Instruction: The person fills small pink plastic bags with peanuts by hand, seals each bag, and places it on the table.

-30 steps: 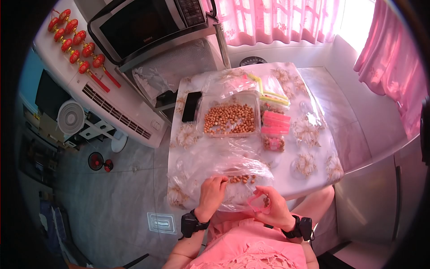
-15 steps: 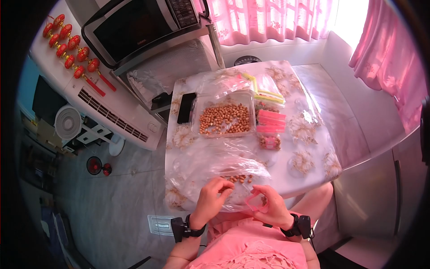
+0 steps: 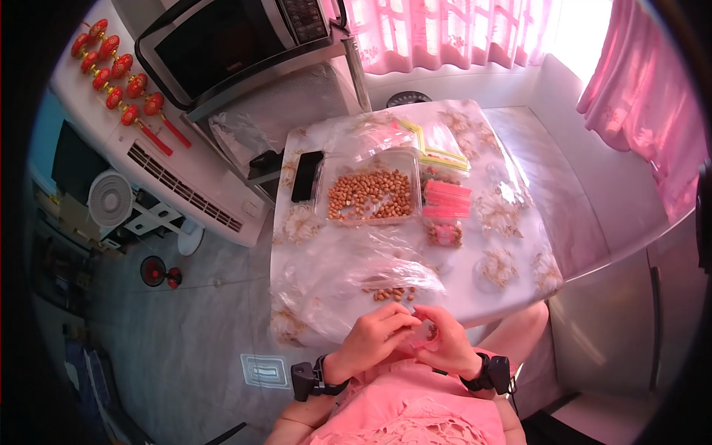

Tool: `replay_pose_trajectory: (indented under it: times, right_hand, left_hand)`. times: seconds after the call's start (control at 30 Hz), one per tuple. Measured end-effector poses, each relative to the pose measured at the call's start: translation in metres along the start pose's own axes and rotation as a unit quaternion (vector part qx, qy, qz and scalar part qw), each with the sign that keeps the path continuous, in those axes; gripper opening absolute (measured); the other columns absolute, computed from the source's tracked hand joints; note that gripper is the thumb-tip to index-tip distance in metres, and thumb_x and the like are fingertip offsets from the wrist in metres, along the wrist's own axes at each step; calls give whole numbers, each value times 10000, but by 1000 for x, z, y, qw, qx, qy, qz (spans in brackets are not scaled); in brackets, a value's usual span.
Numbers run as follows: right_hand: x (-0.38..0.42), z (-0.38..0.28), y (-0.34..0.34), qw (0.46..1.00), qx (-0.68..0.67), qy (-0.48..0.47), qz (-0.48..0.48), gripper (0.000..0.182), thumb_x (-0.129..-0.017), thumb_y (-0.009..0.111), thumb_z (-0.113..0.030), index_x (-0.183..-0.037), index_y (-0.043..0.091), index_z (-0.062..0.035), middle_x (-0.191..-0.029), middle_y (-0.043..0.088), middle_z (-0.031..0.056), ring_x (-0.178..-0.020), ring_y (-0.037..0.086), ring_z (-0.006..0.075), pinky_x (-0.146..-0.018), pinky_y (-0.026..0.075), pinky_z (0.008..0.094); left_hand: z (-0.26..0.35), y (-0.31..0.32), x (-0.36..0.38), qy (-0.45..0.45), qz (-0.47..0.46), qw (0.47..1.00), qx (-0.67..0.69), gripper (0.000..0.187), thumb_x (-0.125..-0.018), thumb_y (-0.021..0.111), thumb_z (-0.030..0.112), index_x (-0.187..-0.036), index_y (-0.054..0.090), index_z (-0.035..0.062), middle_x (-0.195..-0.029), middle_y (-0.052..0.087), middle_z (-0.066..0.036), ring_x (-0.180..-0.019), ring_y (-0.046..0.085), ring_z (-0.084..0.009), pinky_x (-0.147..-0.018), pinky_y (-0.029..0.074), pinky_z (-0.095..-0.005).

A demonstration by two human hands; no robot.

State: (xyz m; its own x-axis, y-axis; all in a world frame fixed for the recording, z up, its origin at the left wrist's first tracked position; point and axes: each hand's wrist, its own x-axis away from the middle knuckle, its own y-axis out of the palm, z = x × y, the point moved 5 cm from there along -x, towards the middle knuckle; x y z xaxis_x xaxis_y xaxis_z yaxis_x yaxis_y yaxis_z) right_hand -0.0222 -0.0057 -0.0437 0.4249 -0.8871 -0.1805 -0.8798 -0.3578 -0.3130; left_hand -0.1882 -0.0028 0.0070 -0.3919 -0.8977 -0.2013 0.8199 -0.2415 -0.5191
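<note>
My right hand is closed around a small clear bag with a pink edge, held upright near the table's front edge. Some reddish-brown nuts, which look like peanuts, show inside it. My left hand is at the bag's mouth, fingers pinched together; what they hold is hidden. Just beyond both hands lies a loose group of peanuts on a crumpled clear plastic sheet or bag. Farther back, a clear plastic container holds many more peanuts.
Filled small bags with pink tops lie right of the container, below yellow-edged zip bags. A black phone lies to its left. The flowered tablecloth covers the table. A microwave stands at the back left.
My left hand has moved right, from beside the loose peanuts to the mouth of the small bag. My right hand keeps hold of the bag, its fingertips now close to the left ones.
</note>
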Motion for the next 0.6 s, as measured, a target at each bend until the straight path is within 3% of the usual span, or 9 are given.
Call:
replay_pose_trajectory:
  times: [0.2, 0.43, 0.5, 0.6]
  right_hand:
    - [-4, -8, -3, 1000, 0, 8, 3, 732, -695, 754, -38, -1389, 521, -54, -1174, 632, 156, -1093, 632, 340, -949, 514, 408]
    - [-4, -7, 0, 1000, -6, 5, -6, 718, -704, 760, -38, -1383, 527, -54, -1175, 632, 162, -1094, 636, 335, -918, 524, 401]
    - [-4, -7, 1, 1000, -9, 6, -6, 718, -705, 759, -36, -1384, 527, -54, -1177, 632, 161, -1093, 636, 333, -907, 528, 399]
    - [-2, -7, 0, 1000, -17, 26, -3, 728, -700, 761, -31, -1389, 525, -52, -1176, 633, 156, -1087, 639, 326, -875, 538, 394]
  left_hand:
    - [1, -16, -1, -5, 94, 995, 30, 220, -812, 798, -37, -1014, 743, 29, -990, 704, -109, -832, 708, -206, -718, 579, -302]
    - [4, -14, 0, 8, 89, 995, 40, 223, -804, 824, 13, -1012, 751, 48, -989, 721, -103, -853, 713, -218, -753, 575, -322]
    - [5, -8, -1, 59, 63, 996, 18, 240, -801, 843, 70, -1021, 748, 54, -995, 728, -101, -886, 712, -251, -789, 566, -348]
    - [10, -6, -4, 57, 55, 997, 11, 240, -820, 835, 116, -1034, 744, 56, -1013, 729, -114, -928, 706, -285, -810, 557, -371]
